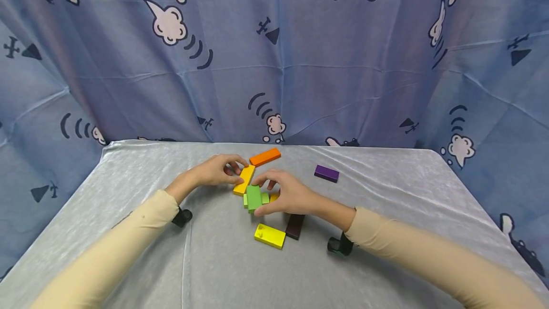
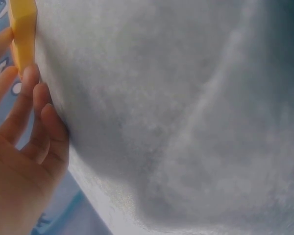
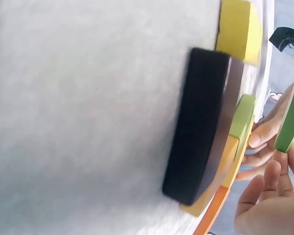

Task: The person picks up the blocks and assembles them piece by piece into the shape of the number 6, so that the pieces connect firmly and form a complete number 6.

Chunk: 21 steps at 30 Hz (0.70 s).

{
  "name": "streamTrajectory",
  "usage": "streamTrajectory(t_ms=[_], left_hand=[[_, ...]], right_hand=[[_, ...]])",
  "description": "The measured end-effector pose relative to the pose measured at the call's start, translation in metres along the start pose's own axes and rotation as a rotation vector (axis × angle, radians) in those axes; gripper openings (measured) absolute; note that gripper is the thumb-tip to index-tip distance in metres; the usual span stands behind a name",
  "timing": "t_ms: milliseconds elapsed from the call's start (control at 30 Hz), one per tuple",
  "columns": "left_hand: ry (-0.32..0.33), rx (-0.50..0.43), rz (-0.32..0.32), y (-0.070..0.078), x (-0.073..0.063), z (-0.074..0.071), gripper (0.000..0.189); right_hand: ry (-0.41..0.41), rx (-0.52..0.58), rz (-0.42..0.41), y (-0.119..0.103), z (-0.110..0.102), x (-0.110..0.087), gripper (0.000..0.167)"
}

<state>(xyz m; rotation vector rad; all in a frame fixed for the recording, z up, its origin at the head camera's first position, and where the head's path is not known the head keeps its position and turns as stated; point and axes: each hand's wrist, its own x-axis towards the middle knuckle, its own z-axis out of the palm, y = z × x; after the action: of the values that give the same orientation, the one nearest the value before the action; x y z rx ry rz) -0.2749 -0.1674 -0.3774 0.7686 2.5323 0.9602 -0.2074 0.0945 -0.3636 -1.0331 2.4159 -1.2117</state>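
With thumb and fingers, my left hand point(image 1: 216, 170) holds a yellow-orange block point(image 1: 244, 180) by its ends; the left wrist view catches the same block point(image 2: 23, 39) at its upper left edge. My right hand point(image 1: 293, 195) pinches a green block point(image 1: 254, 199) between thumb and fingertips. The right wrist view has this green block point(image 3: 290, 117) raised off the table. Below it in the head view lies a light green block point(image 1: 265, 198), partly covered. Another orange-yellow block point(image 1: 273, 197) shows under the right hand, mostly hidden.
A dark brown block point(image 1: 295, 226) and a bright yellow block point(image 1: 269, 236) lie nearer me, end to corner. An orange block point(image 1: 265, 157) sits farther back, a purple one point(image 1: 327, 173) off to the right. Grey cloth covers the table point(image 1: 214, 261); a patterned blue curtain point(image 1: 326, 94) hangs behind.
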Motion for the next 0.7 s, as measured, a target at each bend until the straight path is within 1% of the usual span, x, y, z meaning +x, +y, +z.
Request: streamTrajectory(t_ms=[233, 367, 600, 700], left_hand=[[-0.001, -0.022, 0.012, -0.001, -0.002, -0.001, 0.044], [-0.001, -0.021, 0.012, -0.001, -0.001, 0.000, 0.044], [-0.004, -0.021, 0.018, -0.001, 0.000, -0.001, 0.044], [-0.004, -0.021, 0.020, -0.001, -0.001, -0.001, 0.043]], right_hand=[[-0.007, 0.059, 0.006, -0.004, 0.010, 0.006, 0.058], [-0.002, 0.071, 0.005, -0.005, 0.014, 0.008, 0.058], [-0.005, 0.047, 0.029, -0.007, 0.021, 0.016, 0.060], [-0.010, 0.039, 0.025, -0.007, 0.024, 0.019, 0.059]])
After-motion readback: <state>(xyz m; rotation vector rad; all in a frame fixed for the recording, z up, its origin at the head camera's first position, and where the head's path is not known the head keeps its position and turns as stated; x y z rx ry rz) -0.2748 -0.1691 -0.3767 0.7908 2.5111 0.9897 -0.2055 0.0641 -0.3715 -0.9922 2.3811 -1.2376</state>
